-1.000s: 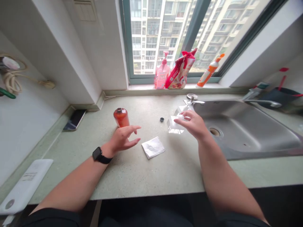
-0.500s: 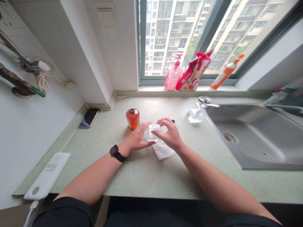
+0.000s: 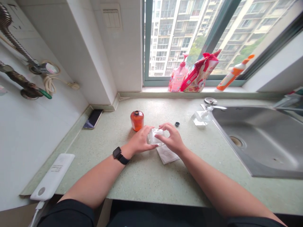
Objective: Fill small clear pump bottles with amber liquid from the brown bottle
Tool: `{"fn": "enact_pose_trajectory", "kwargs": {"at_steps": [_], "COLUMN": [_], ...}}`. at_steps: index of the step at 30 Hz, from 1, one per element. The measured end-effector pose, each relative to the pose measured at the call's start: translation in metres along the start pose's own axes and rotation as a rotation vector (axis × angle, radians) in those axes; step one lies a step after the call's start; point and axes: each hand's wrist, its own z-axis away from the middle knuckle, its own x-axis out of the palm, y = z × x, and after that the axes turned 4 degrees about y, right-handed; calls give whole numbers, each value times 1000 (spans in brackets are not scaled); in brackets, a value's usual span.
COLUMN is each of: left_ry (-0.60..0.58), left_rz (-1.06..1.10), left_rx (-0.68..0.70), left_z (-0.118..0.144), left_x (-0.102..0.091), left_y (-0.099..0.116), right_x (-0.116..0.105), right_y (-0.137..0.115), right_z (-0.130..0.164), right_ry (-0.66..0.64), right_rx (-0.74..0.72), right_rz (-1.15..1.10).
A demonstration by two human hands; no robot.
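Observation:
My left hand [image 3: 140, 138] is wrapped round the left side of a clear square container [image 3: 151, 138], its thumb along the near edge. Curled over the container's top and right edge is my right hand [image 3: 174, 138], with thumb and fingers on it. Something white shows at the container's top, but I cannot make out what. A folded white tissue [image 3: 167, 156] lies on the counter just below my right hand. Behind my left hand stands an uncapped amber bottle [image 3: 137, 121]. A small black cap [image 3: 177, 124] rests beyond my right hand.
To the right are a clear square bottle [image 3: 200, 118], a tap [image 3: 219, 107] and a steel sink [image 3: 267, 135]. A phone [image 3: 93, 119] and a white power bank [image 3: 53, 176] lie left. On the windowsill stand a pink pump bottle [image 3: 178, 77], a red bag [image 3: 199, 74] and an orange-white bottle [image 3: 230, 75].
The whole view has shifted slightly, so things sit further right and a little lower. The black cap now shows fully beyond my right hand. Both hands stay at the clear container.

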Motion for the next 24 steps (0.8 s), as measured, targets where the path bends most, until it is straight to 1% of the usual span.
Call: {"fn": "enact_pose_trajectory", "kwargs": {"at_steps": [4, 13, 19, 24], "left_ry": [4, 18, 18, 32], "left_rz": [-43, -49, -51, -48], "left_rx": [2, 6, 9, -14], "left_z": [1, 1, 1, 2], "left_x": [0, -4, -4, -3], "left_y": [-2, 2, -1, -4], "right_x": [-2, -2, -2, -12], "right_y": [1, 0, 5, 15], "right_z": [3, 6, 6, 0], "right_ry": [8, 36, -28, -83], "right_rx": [-10, -29, -48, -37], "right_rz": [-8, -23, -2, 16]}}
